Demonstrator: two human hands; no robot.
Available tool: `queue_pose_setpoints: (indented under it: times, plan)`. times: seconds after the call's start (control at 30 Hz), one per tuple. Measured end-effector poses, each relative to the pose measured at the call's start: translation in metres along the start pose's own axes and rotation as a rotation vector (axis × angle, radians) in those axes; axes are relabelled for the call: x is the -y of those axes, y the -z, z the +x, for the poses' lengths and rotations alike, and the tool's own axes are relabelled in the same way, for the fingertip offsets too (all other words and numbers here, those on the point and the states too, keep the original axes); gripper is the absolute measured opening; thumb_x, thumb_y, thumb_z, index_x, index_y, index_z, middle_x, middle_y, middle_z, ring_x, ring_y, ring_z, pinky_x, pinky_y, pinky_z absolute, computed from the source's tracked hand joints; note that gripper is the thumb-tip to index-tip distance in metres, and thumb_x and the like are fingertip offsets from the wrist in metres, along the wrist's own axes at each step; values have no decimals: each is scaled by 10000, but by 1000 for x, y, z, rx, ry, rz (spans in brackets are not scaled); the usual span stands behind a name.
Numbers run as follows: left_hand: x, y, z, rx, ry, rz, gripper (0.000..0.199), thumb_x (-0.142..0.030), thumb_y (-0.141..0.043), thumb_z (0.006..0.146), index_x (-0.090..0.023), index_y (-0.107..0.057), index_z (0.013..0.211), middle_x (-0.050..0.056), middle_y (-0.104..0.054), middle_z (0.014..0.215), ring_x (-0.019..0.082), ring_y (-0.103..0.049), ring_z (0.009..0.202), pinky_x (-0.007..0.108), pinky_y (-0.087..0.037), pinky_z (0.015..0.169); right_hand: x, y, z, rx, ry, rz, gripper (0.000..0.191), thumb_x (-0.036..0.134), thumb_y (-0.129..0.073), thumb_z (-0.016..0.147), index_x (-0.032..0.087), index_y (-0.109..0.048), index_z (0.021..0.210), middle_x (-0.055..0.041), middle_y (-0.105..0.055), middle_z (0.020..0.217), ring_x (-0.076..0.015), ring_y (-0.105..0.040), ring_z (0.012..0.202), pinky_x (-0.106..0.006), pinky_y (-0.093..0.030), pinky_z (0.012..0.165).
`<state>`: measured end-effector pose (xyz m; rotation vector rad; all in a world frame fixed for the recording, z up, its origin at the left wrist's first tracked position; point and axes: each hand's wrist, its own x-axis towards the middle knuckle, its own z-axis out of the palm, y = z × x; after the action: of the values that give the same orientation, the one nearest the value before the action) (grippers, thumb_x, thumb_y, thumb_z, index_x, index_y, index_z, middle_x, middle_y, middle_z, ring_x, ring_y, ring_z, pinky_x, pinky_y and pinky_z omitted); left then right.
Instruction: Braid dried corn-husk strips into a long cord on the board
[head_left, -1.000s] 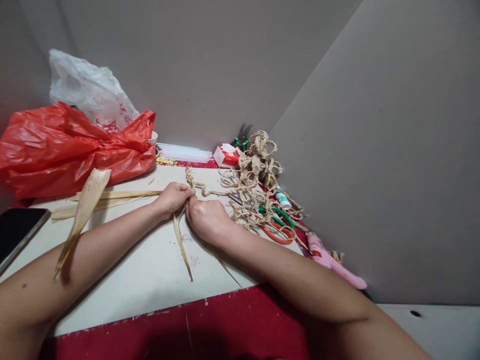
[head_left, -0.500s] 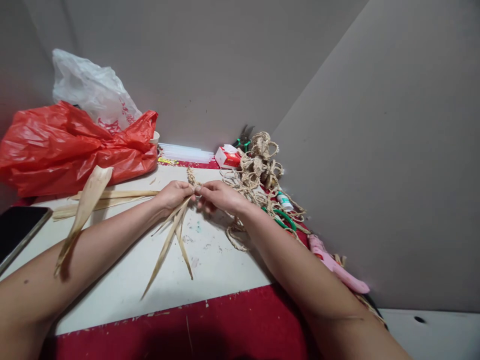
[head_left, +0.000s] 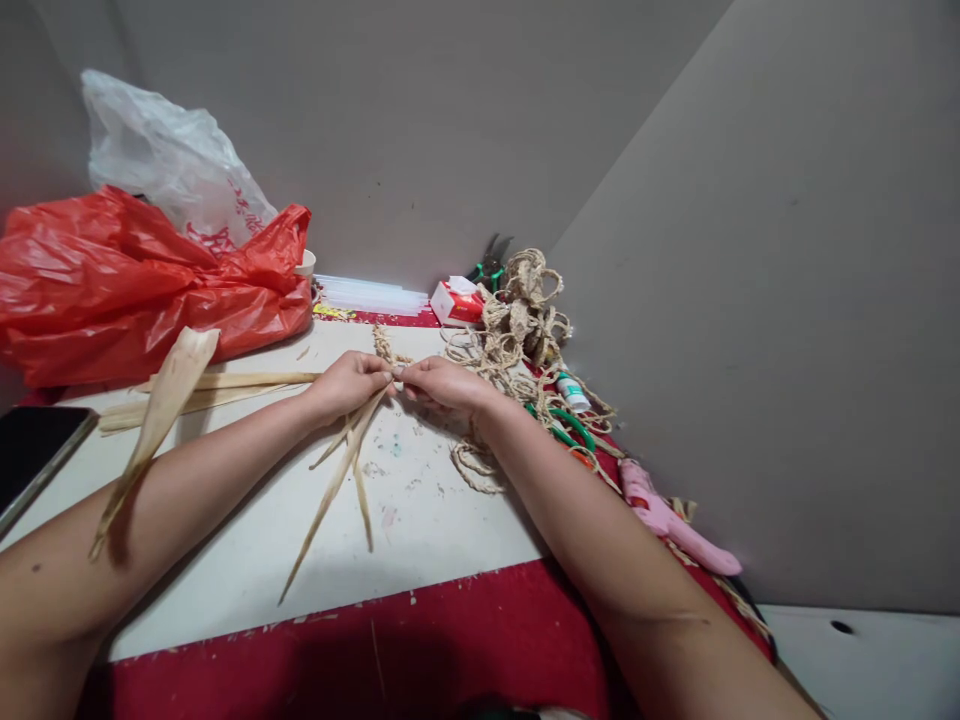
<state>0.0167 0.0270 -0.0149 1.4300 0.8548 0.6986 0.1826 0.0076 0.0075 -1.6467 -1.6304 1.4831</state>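
Note:
My left hand (head_left: 349, 388) and my right hand (head_left: 442, 385) meet over the white board (head_left: 442, 540), thumbs and fingertips pinched close together. Between them they grip a braided straw cord (head_left: 382, 343), whose finished end points away from me. Loose dry leaf strips (head_left: 337, 485) fan out from under my left fingers toward me. Just where the strips cross is hidden by my fingertips. A wide dry leaf (head_left: 161, 430) rises past my left forearm, and flat strips (head_left: 247, 380) lie behind that arm.
A heap of braided cord (head_left: 517, 340) lies right of my hands, with green-handled scissors (head_left: 571, 428) and a pink glue gun (head_left: 675, 520) nearby. A red plastic bag (head_left: 150, 290), a tissue pack (head_left: 456, 302), clear sticks (head_left: 367, 295) and a phone (head_left: 41, 455) stand around the board.
My right fingers have closed in nearer the left fingertips, tucking under the cord. The loose strips have shifted slightly, and the view has moved a little.

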Motion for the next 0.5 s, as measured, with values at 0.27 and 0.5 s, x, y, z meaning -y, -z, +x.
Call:
queue_pose_setpoints:
  times: [0.27,0.5]
  plan:
    - [-5,2,1,-45,-116,310,187,-226,-510,709,-131,-667,672,-13,-583,562,87,-451,521,202,-331,531,5,-20,-6,-75,26,539,127,193,-515,752,126,-548,649,119,-196,363,-34,-106,327,-165,-96,321]
    - [-17,3,-3,97,17,367,165,-149,-479,693,-143,-573,557,-24,-483,417,74,-375,377,205,-279,425,-1,-32,0,-233,5,415,115,185,-528,688,140,-531,582,105,-232,326,-31,-152,300,-171,-95,306]
